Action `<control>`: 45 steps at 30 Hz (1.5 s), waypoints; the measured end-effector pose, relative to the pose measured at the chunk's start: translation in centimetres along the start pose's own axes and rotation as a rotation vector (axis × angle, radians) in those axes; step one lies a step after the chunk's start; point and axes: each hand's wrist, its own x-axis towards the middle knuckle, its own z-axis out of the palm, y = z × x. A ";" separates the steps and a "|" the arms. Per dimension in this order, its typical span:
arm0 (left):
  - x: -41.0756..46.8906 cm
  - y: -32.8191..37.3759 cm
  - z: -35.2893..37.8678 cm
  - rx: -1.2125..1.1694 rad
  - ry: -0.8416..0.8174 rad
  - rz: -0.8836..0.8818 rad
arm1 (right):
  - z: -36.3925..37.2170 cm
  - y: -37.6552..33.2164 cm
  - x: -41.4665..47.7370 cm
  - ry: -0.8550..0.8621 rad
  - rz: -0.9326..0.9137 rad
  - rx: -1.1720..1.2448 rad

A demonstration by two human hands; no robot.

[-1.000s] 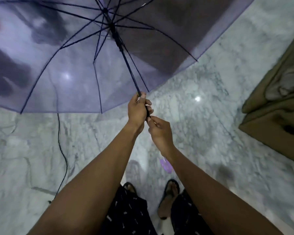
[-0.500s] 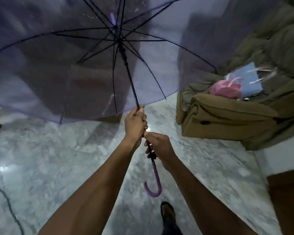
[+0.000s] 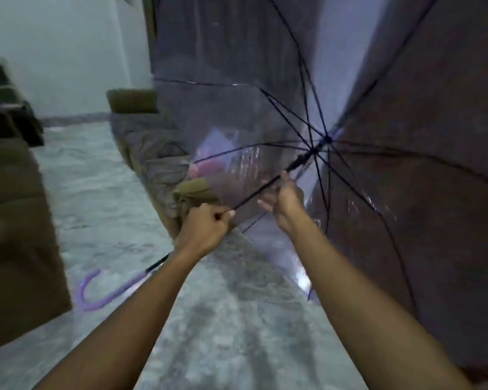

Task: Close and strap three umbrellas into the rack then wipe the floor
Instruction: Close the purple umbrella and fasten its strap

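An open umbrella with a clear purple canopy and black ribs fills the right half of the view, tipped on its side. Its black shaft runs down-left to a purple crook handle low above the marble floor. My left hand grips the shaft at its lower part. My right hand holds the shaft higher up, just below the runner, with its fingers blurred. No rack is in view.
An olive-brown sofa stands close at the left. A second sofa lies ahead, partly behind the canopy, with something pink on it. A white wall closes the back.
The umbrella has tipped from overhead to pointing right. My right hand moved up the shaft towards the runner, and my left hand now holds lower. The view swung towards the sofas.
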 end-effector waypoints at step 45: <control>-13.5 46.5 35.1 0.193 -1.009 0.991 | -58.8 -20.9 -18.9 0.985 -0.543 0.616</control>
